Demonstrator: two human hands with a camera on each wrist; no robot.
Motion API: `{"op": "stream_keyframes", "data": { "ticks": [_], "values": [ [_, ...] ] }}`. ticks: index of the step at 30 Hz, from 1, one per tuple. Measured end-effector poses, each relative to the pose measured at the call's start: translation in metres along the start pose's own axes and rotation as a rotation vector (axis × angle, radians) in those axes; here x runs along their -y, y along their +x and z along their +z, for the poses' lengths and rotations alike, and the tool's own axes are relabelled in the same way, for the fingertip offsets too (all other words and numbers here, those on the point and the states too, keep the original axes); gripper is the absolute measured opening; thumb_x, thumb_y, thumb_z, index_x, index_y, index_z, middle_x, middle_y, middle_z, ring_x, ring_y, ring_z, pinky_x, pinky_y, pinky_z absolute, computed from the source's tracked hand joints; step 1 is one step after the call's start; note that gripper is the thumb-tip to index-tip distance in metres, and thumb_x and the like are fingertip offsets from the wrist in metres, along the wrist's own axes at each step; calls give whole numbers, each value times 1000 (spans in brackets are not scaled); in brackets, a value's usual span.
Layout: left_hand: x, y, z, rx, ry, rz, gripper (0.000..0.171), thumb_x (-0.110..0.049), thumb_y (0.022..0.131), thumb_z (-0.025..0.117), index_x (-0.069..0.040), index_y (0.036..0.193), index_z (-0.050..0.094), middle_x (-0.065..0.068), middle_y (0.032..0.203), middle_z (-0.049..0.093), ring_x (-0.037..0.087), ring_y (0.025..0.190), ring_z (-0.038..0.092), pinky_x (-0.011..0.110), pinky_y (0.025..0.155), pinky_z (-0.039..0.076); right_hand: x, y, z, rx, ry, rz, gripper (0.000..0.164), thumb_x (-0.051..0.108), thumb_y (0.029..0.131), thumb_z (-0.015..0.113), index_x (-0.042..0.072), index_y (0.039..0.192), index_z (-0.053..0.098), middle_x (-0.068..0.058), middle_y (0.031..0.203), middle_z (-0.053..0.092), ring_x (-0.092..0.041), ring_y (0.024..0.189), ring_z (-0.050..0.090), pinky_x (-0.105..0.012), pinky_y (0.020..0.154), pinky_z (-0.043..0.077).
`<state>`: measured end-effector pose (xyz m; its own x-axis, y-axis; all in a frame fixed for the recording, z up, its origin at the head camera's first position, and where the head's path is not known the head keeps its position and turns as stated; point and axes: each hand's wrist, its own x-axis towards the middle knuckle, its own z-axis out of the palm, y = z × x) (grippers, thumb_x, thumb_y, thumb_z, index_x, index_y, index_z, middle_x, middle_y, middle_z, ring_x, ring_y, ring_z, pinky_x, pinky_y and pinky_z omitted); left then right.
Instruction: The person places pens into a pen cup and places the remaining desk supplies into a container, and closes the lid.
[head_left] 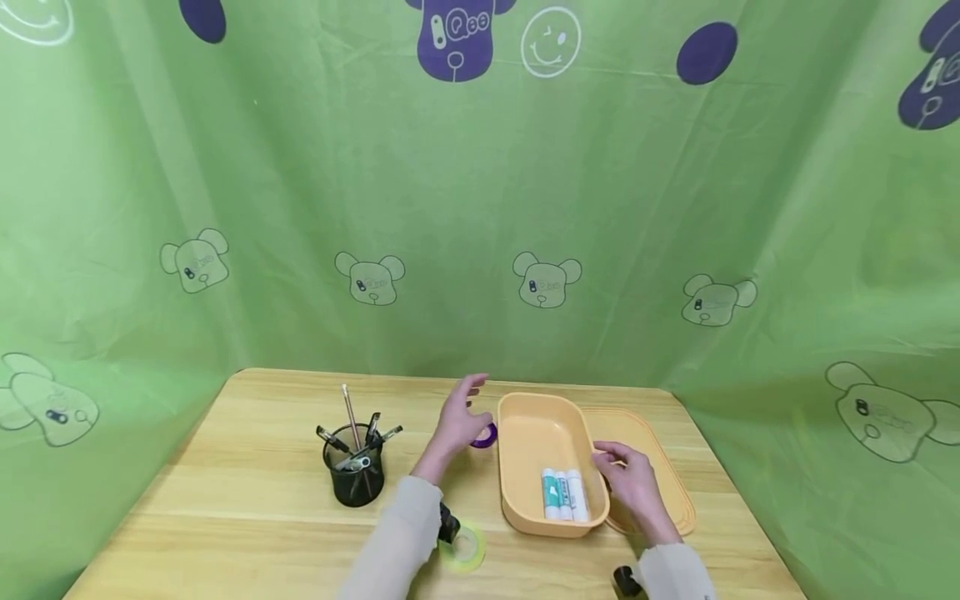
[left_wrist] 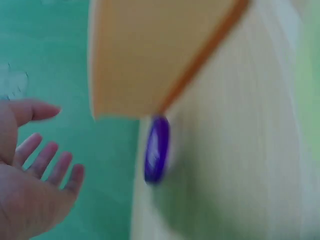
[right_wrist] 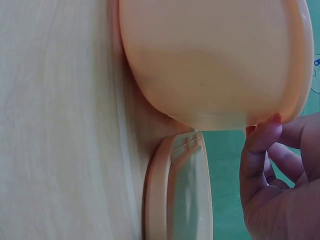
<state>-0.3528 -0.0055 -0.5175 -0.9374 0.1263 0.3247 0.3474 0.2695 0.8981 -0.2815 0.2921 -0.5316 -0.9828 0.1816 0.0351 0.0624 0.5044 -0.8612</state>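
My left hand (head_left: 456, 427), fingers spread and holding nothing, hovers by a purple tape roll (head_left: 489, 437) left of an orange plastic box (head_left: 528, 433). In the left wrist view, the purple tape roll (left_wrist: 157, 150) stands out between the hand and the bare tabletop. The thumb and fingers of my right hand (head_left: 628, 477) pinch the box's right wall at the rim, as the right wrist view shows at the box (right_wrist: 210, 75). Three glue sticks (head_left: 564, 493) in white and teal lie side by side in the box's near end.
An orange lid (head_left: 654, 442) lies right of the box, partly under my right hand. A yellow-green tape roll (head_left: 465, 547) lies near my left wrist. Farther left stands a black mesh pen holder (head_left: 358, 485) with several pens and a pencil. A green curtain (head_left: 450, 192) surrounds the table.
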Motion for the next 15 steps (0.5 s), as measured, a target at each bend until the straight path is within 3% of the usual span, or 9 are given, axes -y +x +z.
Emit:
{"op": "stream_keyframes", "data": {
  "ticks": [8, 12, 15],
  "values": [
    [28, -6, -9, 165, 206, -133, 94, -3, 75, 88, -3, 156, 39, 27, 155, 46, 48, 142, 44, 63, 119, 37, 0, -1, -1, 1, 18, 1, 34, 14, 102, 65, -3, 131, 66, -14, 105, 64, -9, 71, 58, -23, 57, 53],
    [35, -10, -6, 209, 287, -178, 90, -8, 81, 85, -3, 157, 38, 26, 155, 48, 47, 142, 45, 62, 121, 35, 1, -1, 0, 0, 23, 4, 34, 14, 102, 64, -3, 131, 66, -15, 105, 65, -9, 73, 59, -22, 59, 55],
    [38, -11, -3, 239, 374, -172, 83, -13, 85, 83, -3, 156, 41, 24, 154, 49, 46, 140, 47, 61, 120, 37, 2, 0, 1, -4, 7, -7, 33, 14, 102, 65, -2, 131, 67, -16, 107, 66, -10, 76, 59, -21, 61, 54]
  ]
}}
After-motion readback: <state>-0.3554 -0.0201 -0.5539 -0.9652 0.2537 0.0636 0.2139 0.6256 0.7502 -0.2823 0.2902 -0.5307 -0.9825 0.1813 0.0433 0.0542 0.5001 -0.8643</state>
